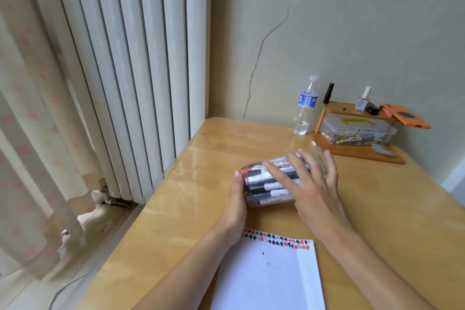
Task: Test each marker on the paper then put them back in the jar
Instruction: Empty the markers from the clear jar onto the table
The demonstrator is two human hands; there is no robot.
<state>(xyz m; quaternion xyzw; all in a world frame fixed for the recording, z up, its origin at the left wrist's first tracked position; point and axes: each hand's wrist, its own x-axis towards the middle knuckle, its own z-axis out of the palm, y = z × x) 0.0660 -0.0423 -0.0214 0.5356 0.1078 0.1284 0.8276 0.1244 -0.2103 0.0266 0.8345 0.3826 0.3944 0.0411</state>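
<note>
A clear plastic jar (270, 190) lies tipped on its side on the wooden table, its mouth pointing left, packed with several black and white markers (276, 187). My right hand (310, 185) grips the jar from above, fingers spread over its wall. My left hand (235, 205) is at the jar's mouth, thumb against the marker ends; its other fingers are hidden. The white paper (269, 274) lies near me, with rows of red and black marks along its top edge and a few black dots.
The wooden table (196, 184) meets a white radiator (130, 70) on the left. At the back stand a water bottle (305, 107) and a wooden rack (357, 150) with a clear box, nail polish and an orange phone (406, 117).
</note>
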